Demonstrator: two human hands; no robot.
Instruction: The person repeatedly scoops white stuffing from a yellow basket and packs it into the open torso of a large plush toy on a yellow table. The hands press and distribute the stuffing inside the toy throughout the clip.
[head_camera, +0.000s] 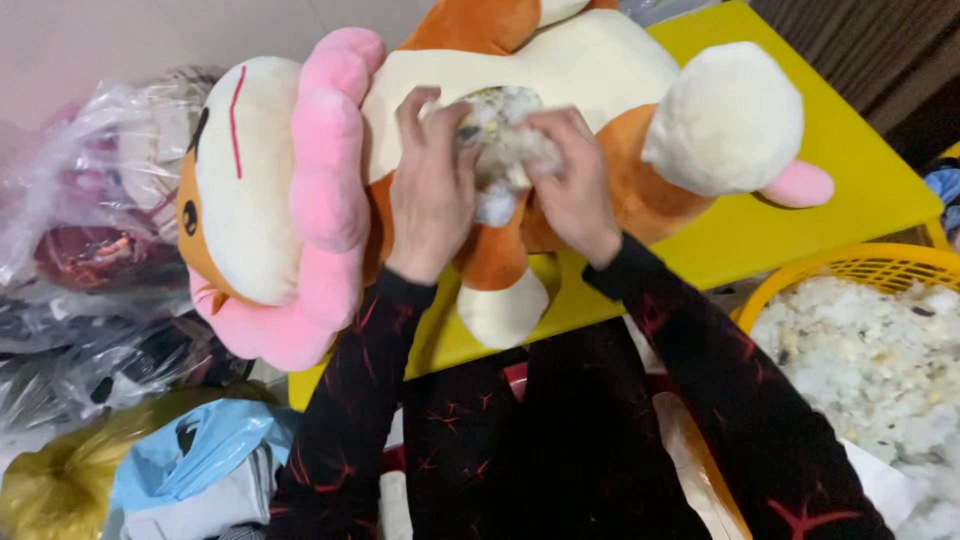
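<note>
Bags: clear plastic bags (95, 200) are piled at 9 o'clock; a blue bag (205, 450) and a yellow-green bag (60, 490) are seen at 7 o'clock.
Plush toy: a large orange, cream and pink plush (500, 110) is laid on its side across the yellow table (850, 170), head at 9 o'clock, feet toward 2 o'clock.
Left hand: the left hand (430, 195) is pressed flat on the plush's belly, fingers spread and curled at the edge of an opening.
Stuffing wad: a wad of whitish stuffing (500, 150) is seen at the belly opening, centre of view, between both hands.
Right hand: the right hand (575, 185) is closed on the wad, fingertips pinching it.
Basket: a yellow basket (850, 265) of loose white stuffing is seen at 4 o'clock, beside the table.
</note>
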